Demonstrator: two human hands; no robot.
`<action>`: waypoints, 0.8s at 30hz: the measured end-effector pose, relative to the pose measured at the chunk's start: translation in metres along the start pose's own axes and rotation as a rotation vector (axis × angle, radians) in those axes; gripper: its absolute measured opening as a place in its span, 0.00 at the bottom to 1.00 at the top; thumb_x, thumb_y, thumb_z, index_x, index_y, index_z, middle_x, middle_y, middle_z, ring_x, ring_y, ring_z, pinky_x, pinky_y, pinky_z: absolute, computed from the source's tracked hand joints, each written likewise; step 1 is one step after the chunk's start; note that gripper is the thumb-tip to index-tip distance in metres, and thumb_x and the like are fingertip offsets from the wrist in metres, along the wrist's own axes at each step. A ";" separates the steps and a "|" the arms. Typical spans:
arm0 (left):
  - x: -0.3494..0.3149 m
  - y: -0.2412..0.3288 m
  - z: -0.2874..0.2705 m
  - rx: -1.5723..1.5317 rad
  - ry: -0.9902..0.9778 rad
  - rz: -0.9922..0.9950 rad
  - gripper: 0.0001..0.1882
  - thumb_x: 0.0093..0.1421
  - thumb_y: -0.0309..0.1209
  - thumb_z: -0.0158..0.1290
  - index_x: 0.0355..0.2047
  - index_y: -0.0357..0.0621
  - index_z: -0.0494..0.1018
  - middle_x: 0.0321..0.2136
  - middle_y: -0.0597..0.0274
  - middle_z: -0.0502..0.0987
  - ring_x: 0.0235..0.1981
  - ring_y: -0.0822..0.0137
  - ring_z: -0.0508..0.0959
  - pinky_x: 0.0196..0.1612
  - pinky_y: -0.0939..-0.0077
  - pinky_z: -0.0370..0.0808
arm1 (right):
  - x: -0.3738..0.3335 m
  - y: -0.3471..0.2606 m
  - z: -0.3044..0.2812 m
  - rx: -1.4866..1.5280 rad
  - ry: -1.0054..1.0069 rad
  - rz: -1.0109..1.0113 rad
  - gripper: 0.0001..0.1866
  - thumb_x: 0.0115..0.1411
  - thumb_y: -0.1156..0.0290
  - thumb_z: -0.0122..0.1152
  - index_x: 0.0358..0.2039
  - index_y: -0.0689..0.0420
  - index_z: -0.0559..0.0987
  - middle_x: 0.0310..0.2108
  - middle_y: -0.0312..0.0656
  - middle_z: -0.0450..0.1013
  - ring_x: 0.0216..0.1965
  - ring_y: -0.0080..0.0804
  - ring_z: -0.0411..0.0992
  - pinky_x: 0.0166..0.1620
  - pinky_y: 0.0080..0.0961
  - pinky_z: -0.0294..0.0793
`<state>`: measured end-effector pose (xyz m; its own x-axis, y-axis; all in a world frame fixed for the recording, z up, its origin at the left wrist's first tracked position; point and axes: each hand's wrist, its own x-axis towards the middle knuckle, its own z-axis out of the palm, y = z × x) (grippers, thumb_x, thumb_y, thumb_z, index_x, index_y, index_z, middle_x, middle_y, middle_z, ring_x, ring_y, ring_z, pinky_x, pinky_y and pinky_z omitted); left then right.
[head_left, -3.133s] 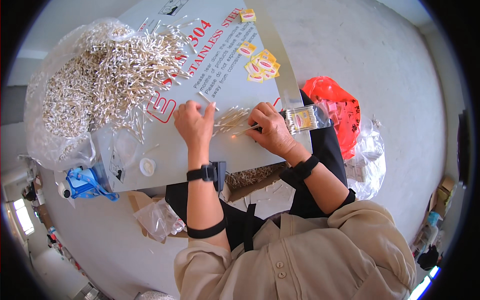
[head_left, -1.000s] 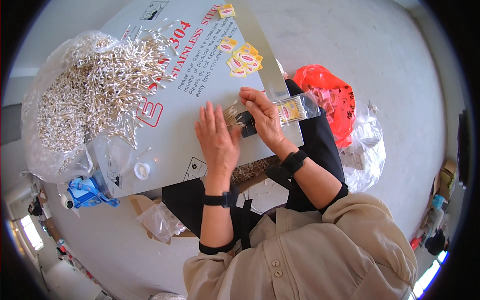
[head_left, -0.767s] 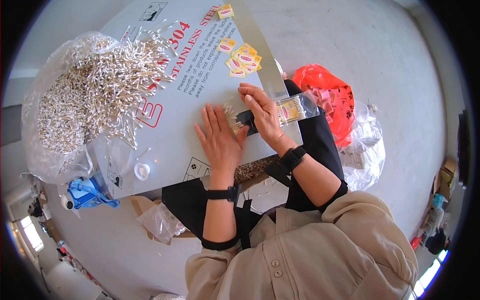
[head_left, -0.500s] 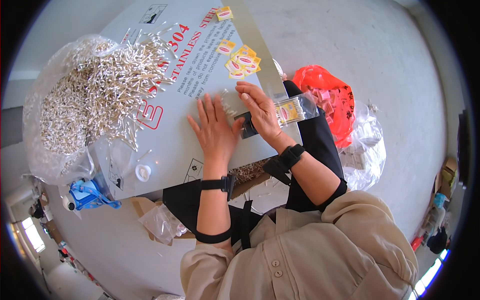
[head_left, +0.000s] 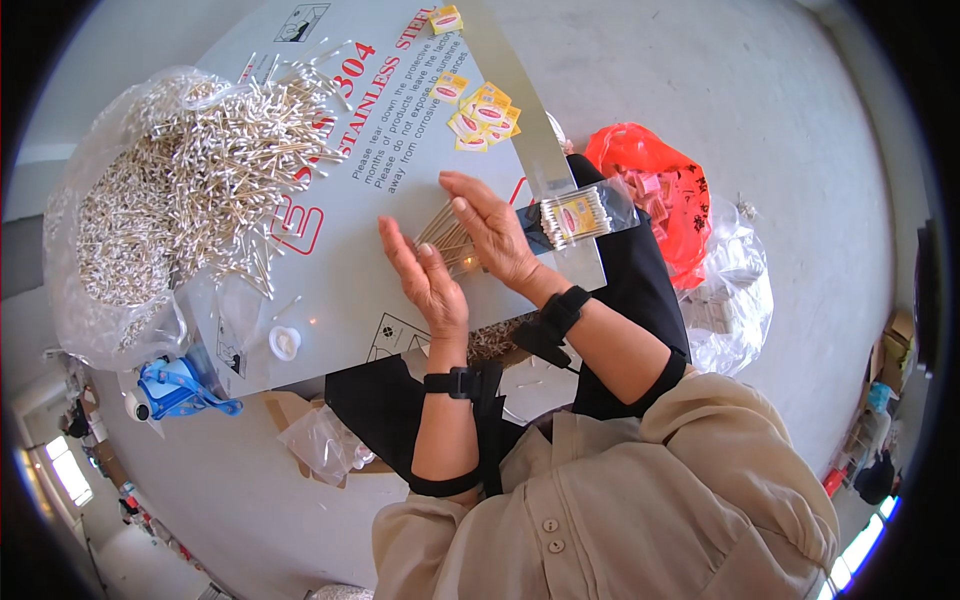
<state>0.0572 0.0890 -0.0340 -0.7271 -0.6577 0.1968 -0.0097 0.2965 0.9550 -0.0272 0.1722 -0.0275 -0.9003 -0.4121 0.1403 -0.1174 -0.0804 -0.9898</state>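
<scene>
A loose bundle of cotton swabs (head_left: 446, 228) lies on the table between my two hands, some of it hidden by the palms and fingers. My left hand (head_left: 432, 282) stands on edge at the near left end of the bundle, fingers stretched out. On the other side my right hand (head_left: 496, 236) is cupped with extended fingers, its palm turned toward the swabs. Just right of it, a clear packet of swabs with a yellow card (head_left: 576, 218) rests at the table's right edge, beside a dark flat piece (head_left: 535, 228).
A big clear bag (head_left: 75, 290) spills a heap of cotton swabs (head_left: 200, 180) at left. Several yellow cards (head_left: 487, 115) lie farther back. A small white lid (head_left: 285, 343) and a blue strapped container (head_left: 172, 388) are near left. Right stand a red bag (head_left: 640, 150) and a clear bag (head_left: 735, 290).
My left hand has lifted from lying flat and turned on edge. The right hand has shifted slightly left and nearer. Swabs between the hands now show more plainly, as does the packet.
</scene>
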 end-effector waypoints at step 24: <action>0.010 -0.004 -0.032 0.165 -0.105 0.005 0.22 0.59 0.19 0.47 0.56 0.37 0.67 0.57 0.54 0.70 0.59 0.56 0.68 0.64 0.62 0.61 | -0.009 -0.014 -0.038 -0.701 -0.374 -0.343 0.08 0.45 0.73 0.67 0.25 0.60 0.77 0.42 0.40 0.69 0.46 0.40 0.68 0.50 0.33 0.70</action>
<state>0.0723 0.0588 -0.0291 -0.7951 -0.5824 0.1689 -0.1123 0.4151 0.9028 -0.0332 0.2113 -0.0155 -0.5853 -0.7491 0.3104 -0.6992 0.2724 -0.6609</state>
